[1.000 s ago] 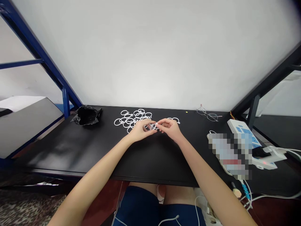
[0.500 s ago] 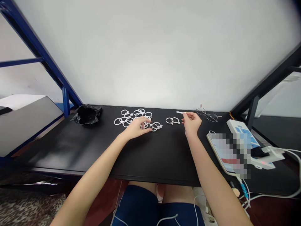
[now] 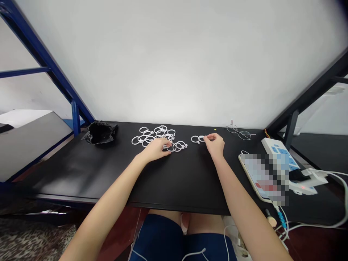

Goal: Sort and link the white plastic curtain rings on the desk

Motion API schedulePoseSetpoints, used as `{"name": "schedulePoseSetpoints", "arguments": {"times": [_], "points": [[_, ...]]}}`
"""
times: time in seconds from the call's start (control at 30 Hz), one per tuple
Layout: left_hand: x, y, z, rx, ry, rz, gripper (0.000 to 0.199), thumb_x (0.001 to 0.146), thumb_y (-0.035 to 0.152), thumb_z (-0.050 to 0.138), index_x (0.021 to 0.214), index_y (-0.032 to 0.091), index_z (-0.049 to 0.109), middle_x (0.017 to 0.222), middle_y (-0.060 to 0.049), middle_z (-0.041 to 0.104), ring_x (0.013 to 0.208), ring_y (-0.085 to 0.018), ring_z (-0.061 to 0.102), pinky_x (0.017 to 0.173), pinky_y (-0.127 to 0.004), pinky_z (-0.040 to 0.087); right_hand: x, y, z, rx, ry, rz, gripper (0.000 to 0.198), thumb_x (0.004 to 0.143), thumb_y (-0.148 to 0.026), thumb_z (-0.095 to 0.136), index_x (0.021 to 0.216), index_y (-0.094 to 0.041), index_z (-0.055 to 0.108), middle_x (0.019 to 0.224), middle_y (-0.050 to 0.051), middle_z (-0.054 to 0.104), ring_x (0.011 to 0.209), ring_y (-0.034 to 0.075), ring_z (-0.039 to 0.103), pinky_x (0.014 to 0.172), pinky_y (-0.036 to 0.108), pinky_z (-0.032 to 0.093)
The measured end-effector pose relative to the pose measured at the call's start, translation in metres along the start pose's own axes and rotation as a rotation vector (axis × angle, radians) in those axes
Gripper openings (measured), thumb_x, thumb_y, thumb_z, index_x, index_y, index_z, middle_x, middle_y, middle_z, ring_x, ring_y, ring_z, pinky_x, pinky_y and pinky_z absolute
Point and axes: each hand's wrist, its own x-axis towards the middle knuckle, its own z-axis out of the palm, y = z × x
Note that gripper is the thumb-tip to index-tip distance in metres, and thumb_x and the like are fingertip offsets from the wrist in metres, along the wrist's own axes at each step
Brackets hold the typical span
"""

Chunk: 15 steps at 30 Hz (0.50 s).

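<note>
Several thin white rings (image 3: pixel 143 140), each with a small knob, lie in a loose overlapping cluster on the black table (image 3: pixel 174 181). Over the front of that cluster rests my left hand (image 3: pixel 157 148), thumb and fingers apart, nothing visibly held; its fingertips hide some rings. To the right lies a separate pair of white rings (image 3: pixel 195 139), overlapping side by side. My right hand (image 3: pixel 215 145) pinches a white ring seen nearly edge-on, low above the right side of this pair. The fingers cover most of the held ring and part of the ring below.
An opened black plastic bag (image 3: pixel 100 132) stands at the back left. Thin-framed eyeglasses (image 3: pixel 239 132), a phone (image 3: pixel 258 177) and a power strip (image 3: pixel 282 152) with cables occupy the right. A small yellow speck (image 3: pixel 215 129) lies behind my right hand. A white wall (image 3: pixel 174 65) borders the back.
My right hand has moved left and slightly nearer with its white ring, down to the pair, uncovering the yellow speck. My left hand has shifted slightly left over the cluster.
</note>
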Motion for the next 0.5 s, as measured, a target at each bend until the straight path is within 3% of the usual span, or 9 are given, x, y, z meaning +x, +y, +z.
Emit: {"name": "schedulePoseSetpoints", "arguments": {"times": [0.13, 0.33, 0.5], "points": [[0.000, 0.002, 0.000, 0.015, -0.019, 0.000, 0.007, 0.077, 0.025, 0.064, 0.075, 0.019, 0.066, 0.080, -0.001, 0.066, 0.057, -0.011, 0.054, 0.061, -0.025, 0.042, -0.003, -0.005, 0.000, -0.060, -0.019, 0.022, 0.012, 0.064, -0.030, 0.064, 0.067, -0.020, 0.057, 0.062, 0.002, 0.063, 0.058, 0.018, 0.057, 0.061, 0.030, 0.041], [0.000, 0.006, 0.002, -0.027, -0.011, 0.003, 0.010, 0.077, 0.019, 0.057, 0.075, 0.020, 0.067, 0.076, 0.000, 0.068, 0.057, -0.012, 0.056, 0.060, -0.024, 0.042, -0.007, -0.009, 0.001, -0.031, -0.019, 0.028, 0.012, 0.066, -0.032, 0.061, 0.068, -0.021, 0.055, 0.056, -0.001, 0.058, 0.054, 0.017, 0.054, 0.060, 0.030, 0.041], [0.000, 0.010, 0.003, -0.115, 0.027, 0.049, 0.011, 0.077, 0.016, 0.054, 0.074, 0.019, 0.065, 0.077, 0.000, 0.067, 0.060, -0.011, 0.059, 0.064, -0.024, 0.047, -0.012, -0.018, 0.002, 0.103, -0.029, -0.062, 0.015, 0.069, -0.035, 0.060, 0.069, -0.021, 0.055, 0.056, -0.001, 0.056, 0.052, 0.015, 0.051, 0.060, 0.029, 0.042]]}}
